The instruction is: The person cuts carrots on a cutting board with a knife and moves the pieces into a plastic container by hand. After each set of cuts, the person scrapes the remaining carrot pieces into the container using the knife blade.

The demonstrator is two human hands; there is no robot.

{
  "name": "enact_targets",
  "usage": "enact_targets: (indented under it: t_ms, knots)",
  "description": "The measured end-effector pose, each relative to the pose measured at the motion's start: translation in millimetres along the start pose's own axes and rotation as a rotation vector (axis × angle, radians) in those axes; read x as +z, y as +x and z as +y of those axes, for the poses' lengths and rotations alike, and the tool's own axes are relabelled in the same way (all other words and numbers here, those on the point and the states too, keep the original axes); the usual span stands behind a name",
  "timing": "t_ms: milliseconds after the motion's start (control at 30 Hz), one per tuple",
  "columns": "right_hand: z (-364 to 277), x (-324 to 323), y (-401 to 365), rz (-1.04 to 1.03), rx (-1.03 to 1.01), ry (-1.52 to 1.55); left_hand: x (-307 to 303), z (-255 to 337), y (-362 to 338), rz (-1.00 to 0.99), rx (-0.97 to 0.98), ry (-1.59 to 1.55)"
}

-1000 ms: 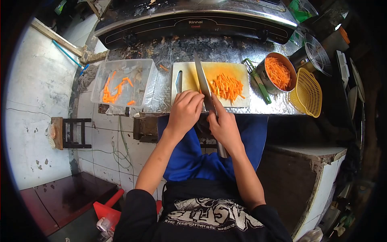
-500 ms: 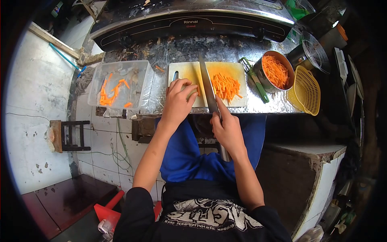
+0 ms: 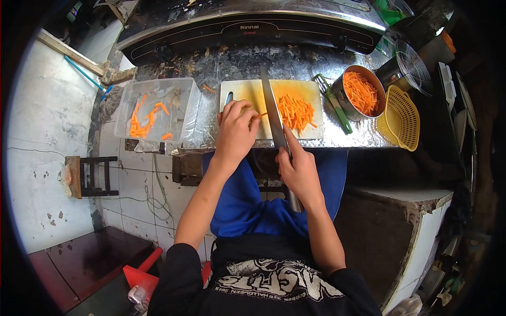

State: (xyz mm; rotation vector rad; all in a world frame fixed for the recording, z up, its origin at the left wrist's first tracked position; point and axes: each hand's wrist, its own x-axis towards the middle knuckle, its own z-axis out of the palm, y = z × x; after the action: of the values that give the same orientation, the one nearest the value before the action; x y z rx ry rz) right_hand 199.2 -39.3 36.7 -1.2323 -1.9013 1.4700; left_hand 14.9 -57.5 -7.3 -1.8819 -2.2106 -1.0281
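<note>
A white cutting board (image 3: 240,88), stained yellow-orange, lies on the foil-covered counter. My left hand (image 3: 237,126) rests on its left half, fingers curled and closed on a small carrot piece (image 3: 262,115) whose end sticks out beside the blade. My right hand (image 3: 299,171) is wrapped round the handle of a large knife (image 3: 272,108). The blade points away from me across the board, close to my left fingertips. Right of the blade, on the board, is a pile of carrot sticks (image 3: 296,113).
A clear plastic container (image 3: 182,108) with some carrot pieces stands at left. Right of the board are a green-handled peeler (image 3: 337,110), a metal pot (image 3: 345,100) full of carrot sticks and a yellow basket (image 3: 403,118). A Rinnai stove (image 3: 253,34) borders the counter's back.
The carrot piece now shows between my left fingertips and the blade. My left hand has shifted very slightly; the knife has barely moved.
</note>
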Motion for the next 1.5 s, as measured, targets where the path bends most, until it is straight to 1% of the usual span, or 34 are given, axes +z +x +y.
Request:
enact_targets:
  t_ms: [33, 100, 133, 200, 233, 300, 333, 400, 433, 500, 633, 733, 767, 833, 933, 967, 1033, 1167, 1233, 1433, 1500]
  knots:
    - [0, 0, 0, 0.001, -0.002, 0.000, 1, -2, 0, 0.001, 0.001, 0.001]
    - [1, -1, -1, 0.010, -0.025, -0.025, 1, -5, -1, 0.010, -0.085, 0.115]
    - [1, -1, -1, 0.012, -0.024, -0.024, 1, -5, -1, 0.008, -0.083, 0.115]
    - [-2, -2, -3, 0.003, 0.001, -0.008, -2, -4, -3, 0.124, -0.002, 0.256]
    - [-2, -2, -3, 0.002, 0.001, -0.006, -3, -3, -4, 0.124, -0.003, 0.258]
    - [-1, -1, -3, 0.007, -0.023, -0.009, -3, 2, -7, 0.082, 0.001, 0.206]
    - [-1, -1, -3, 0.007, -0.025, -0.008, -4, 4, -9, 0.083, 0.003, 0.208]
    - [-1, -1, -3, 0.007, -0.030, -0.005, -3, 8, -13, 0.087, 0.005, 0.086]
    - [-1, -2, -4, 0.009, -0.029, -0.005, -3, 7, -13, 0.086, 0.007, 0.085]
    - [1, -1, -4, 0.008, -0.053, -0.018, -4, 4, -13, 0.092, -0.065, -0.032]
    - [1, 0, -5, 0.001, -0.047, -0.015, -13, -12, -5, 0.110, -0.113, -0.157]
    - [-1, 4, -4, -0.007, -0.045, -0.025, -25, -18, 4, -0.043, -0.101, -0.230]
    - [-3, 5, -4, -0.010, -0.051, -0.034, -26, -21, 6, -0.044, -0.102, -0.230]
    - [-5, 9, -3, -0.011, -0.057, -0.045, -27, -25, 9, -0.153, -0.091, -0.203]
    - [-8, 16, -3, -0.005, -0.141, -0.132, -28, -22, 12, -0.122, -0.123, -0.285]
    - [-7, 19, -3, -0.006, -0.140, -0.133, -27, -23, 13, -0.122, -0.125, -0.285]
    - [-3, 25, -2, 0.057, -0.258, -0.159, -27, -25, 12, -0.165, -0.056, -0.241]
    - [-6, 33, -2, 0.034, -0.226, -0.187, -22, -30, 10, -0.162, -0.072, -0.259]
    - [-4, 39, -2, 0.071, -0.192, -0.212, -21, -34, 12, -0.189, -0.048, -0.281]
    - [-8, 41, -2, 0.049, -0.178, -0.213, -26, -36, 18, -0.249, -0.065, -0.324]
    - [-7, 43, -1, 0.043, -0.219, -0.217, -23, -37, 15, -0.214, -0.053, -0.312]
